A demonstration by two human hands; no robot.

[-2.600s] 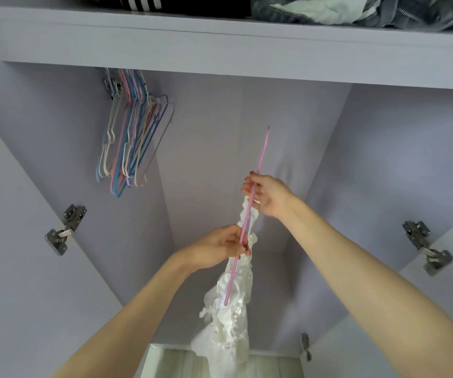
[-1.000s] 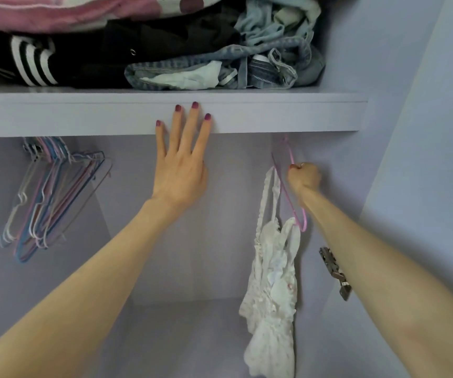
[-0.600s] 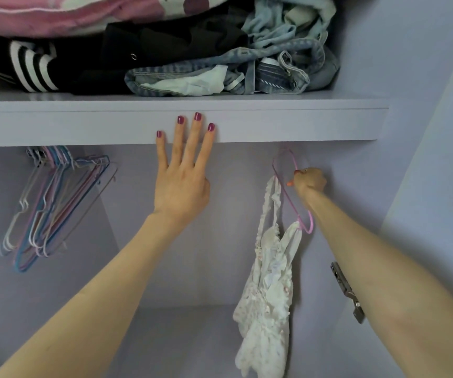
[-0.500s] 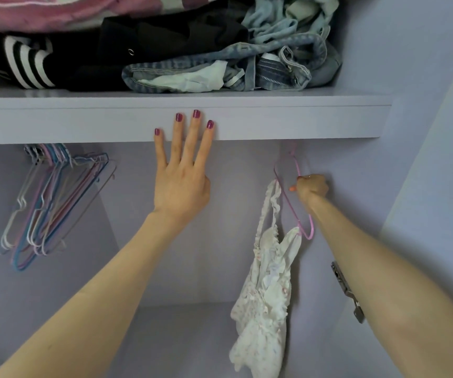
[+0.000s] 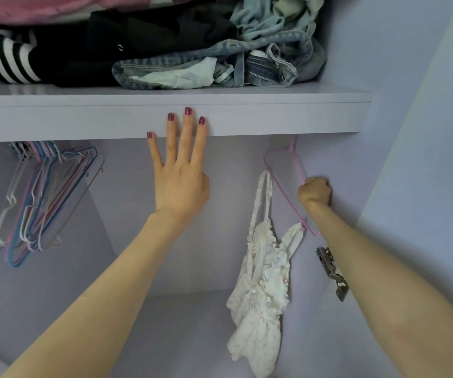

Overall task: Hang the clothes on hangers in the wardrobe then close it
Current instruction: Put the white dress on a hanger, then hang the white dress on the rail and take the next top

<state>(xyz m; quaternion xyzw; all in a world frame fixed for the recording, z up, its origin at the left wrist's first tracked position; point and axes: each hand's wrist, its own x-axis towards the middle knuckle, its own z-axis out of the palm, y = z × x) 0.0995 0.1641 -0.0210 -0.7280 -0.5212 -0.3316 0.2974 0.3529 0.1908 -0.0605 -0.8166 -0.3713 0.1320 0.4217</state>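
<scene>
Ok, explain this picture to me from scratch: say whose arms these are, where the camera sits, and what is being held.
No machine here. A person wears one wide-angle camera on the head, so you see their own two bare arms reaching into an open wardrobe. The left hand is open, its fingers spread flat against the front edge of the shelf. The right hand is closed on a pink hanger carrying a white ruffled garment; its hook goes up behind the shelf, where the rail is hidden. A bunch of empty hangers hangs at the left. Folded clothes are piled on the shelf.
</scene>
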